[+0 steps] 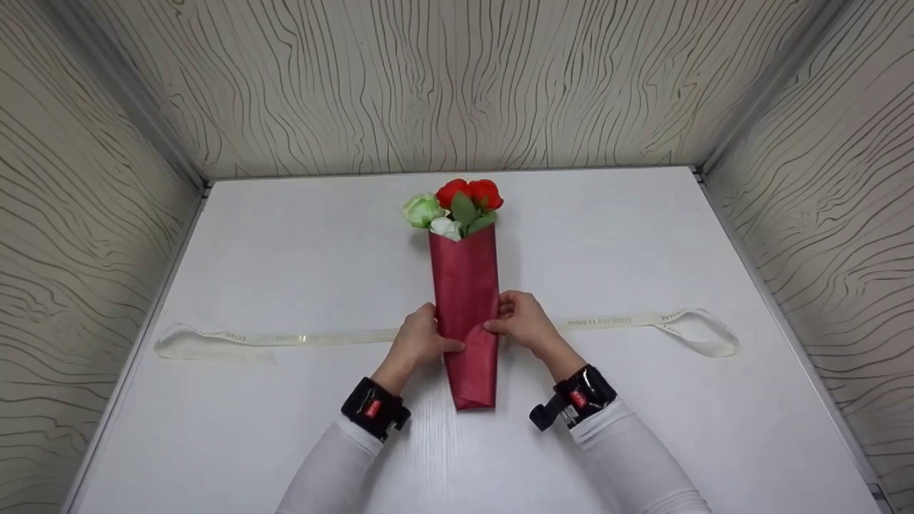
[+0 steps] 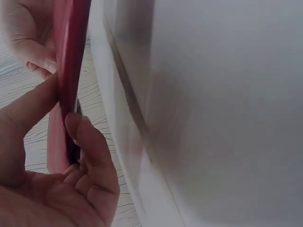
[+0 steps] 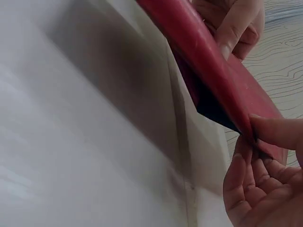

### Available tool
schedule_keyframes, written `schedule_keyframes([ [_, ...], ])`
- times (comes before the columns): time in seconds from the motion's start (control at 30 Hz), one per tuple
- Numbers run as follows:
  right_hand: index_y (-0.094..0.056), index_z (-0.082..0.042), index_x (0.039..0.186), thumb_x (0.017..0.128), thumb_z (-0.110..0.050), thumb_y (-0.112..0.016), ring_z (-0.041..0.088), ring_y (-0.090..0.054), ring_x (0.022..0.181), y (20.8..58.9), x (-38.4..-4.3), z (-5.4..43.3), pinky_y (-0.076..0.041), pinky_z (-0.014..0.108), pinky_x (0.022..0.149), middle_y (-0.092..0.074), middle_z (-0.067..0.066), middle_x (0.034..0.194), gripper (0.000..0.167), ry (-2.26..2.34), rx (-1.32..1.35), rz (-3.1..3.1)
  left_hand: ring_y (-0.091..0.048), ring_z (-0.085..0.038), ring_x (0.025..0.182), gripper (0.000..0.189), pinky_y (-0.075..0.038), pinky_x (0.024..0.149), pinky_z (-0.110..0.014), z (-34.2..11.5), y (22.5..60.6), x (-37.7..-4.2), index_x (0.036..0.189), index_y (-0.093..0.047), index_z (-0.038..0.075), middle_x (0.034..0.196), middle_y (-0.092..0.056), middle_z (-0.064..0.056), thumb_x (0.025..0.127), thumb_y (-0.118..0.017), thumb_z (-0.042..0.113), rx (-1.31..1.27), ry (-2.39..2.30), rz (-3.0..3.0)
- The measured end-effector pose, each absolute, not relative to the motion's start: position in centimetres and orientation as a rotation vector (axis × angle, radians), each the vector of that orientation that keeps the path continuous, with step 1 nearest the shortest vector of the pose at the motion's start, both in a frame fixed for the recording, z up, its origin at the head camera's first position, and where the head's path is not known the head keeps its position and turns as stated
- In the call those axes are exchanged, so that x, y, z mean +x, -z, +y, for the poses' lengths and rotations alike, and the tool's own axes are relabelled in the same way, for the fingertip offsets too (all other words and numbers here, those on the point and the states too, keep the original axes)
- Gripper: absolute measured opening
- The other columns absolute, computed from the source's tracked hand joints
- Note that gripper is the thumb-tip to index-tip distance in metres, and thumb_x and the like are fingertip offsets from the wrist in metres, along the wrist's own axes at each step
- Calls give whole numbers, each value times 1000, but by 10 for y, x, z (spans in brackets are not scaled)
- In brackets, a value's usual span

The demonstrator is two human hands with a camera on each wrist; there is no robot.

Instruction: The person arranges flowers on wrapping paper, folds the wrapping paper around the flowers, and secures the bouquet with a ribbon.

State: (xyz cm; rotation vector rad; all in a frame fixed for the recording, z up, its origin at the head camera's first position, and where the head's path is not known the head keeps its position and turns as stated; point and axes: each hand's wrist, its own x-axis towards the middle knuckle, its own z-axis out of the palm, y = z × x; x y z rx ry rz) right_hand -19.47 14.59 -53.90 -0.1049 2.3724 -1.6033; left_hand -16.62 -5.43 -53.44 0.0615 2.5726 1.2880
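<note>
A bouquet wrapped in dark red paper [image 1: 465, 285] is held upright in the head view, its folded bottom toward the person. Red flowers [image 1: 471, 194], a pale green flower [image 1: 423, 210], a white one [image 1: 446, 228] and green leaves [image 1: 464, 208] show at its top. My left hand [image 1: 420, 339] grips the left edge of the wrapping, thumb across the front and fingers behind. On the right edge, slightly higher, my right hand [image 1: 527, 320] pinches the paper between thumb and fingers. In the right wrist view, a dark gap opens under the wrapping's edge beside that hand [image 3: 270, 184].
A cream ribbon with printed lettering [image 1: 321, 338] runs crosswise on the white table [image 1: 300, 264], passing behind the bouquet. Both of its ends curl into loops, the right one [image 1: 703, 332] and the left one [image 1: 186, 343]. Wood-grain patterned panels [image 1: 457, 86] enclose the back and sides.
</note>
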Motion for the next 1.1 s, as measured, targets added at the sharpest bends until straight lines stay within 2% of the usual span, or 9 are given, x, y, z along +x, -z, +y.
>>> schedule_keyframes([
  [0.27, -62, -3, 88, 65, -8, -76, 13, -56, 65, 553, -189, 142, -45, 26, 57, -60, 2, 72, 27, 1337, -70, 2583, -54, -20, 81, 72, -46, 69, -34, -51, 547, -163, 113, -44, -3, 92, -56, -10, 60, -81, 27, 67, -1156, 2627],
  [0.4, -62, -2, 97, 68, -17, -76, 12, -55, 63, 553, -184, 140, -45, 27, 56, -59, -1, 70, 36, 1152, -100, 2736, -54, -21, 82, 77, -47, 68, -34, -48, 546, -159, 119, -41, -5, 96, -54, -12, 63, -78, 33, 140, -976, 2745],
  [0.53, -54, -1, 113, 73, -27, -71, 17, -53, 75, 549, -171, 137, -45, 30, 61, -55, 5, 84, 51, 892, -193, 2966, -51, -24, 83, 72, -47, 64, -35, -43, 543, -149, 119, -43, -2, 96, -46, -14, 67, -75, 37, 341, -727, 3001],
  [0.63, -50, -5, 121, 77, -33, -67, 24, -50, 86, 548, -157, 134, -45, 34, 66, -50, 12, 98, 55, 699, -315, 3115, -49, -28, 85, 65, -47, 63, -38, -40, 542, -140, 122, -45, 6, 99, -43, -18, 73, -70, 40, 475, -560, 3120],
  [0.77, -48, -14, 127, 79, -40, -63, 34, -48, 95, 551, -138, 131, -44, 43, 70, -48, 18, 110, 56, 429, -452, 3196, -49, -38, 98, 59, -45, 71, -50, -36, 544, -126, 131, -44, 18, 114, -43, -24, 81, -59, 46, 484, -394, 3112],
  [0.87, -46, -19, 130, 80, -45, -59, 40, -45, 103, 555, -128, 130, -41, 51, 75, -47, 21, 115, 57, 262, -463, 3189, -43, -44, 109, 61, -40, 78, -58, -33, 547, -120, 135, -40, 22, 125, -41, -26, 83, -51, 52, 435, -286, 3078],
  [0.97, -44, -22, 132, 82, -47, -56, 43, -40, 110, 556, -126, 129, -36, 58, 79, -44, 22, 121, 57, 193, -433, 3151, -39, -47, 113, 64, -36, 84, -58, -31, 548, -118, 136, -37, 23, 129, -40, -25, 82, -47, 56, 410, -205, 3056],
  [1.1, -41, -23, 134, 84, -48, -52, 44, -35, 116, 565, -133, 130, -32, 61, 85, -39, 21, 128, 57, 157, -436, 3105, -35, -47, 116, 66, -33, 89, -56, -30, 555, -122, 137, -35, 24, 131, -38, -25, 82, -44, 59, 404, -152, 3040],
])
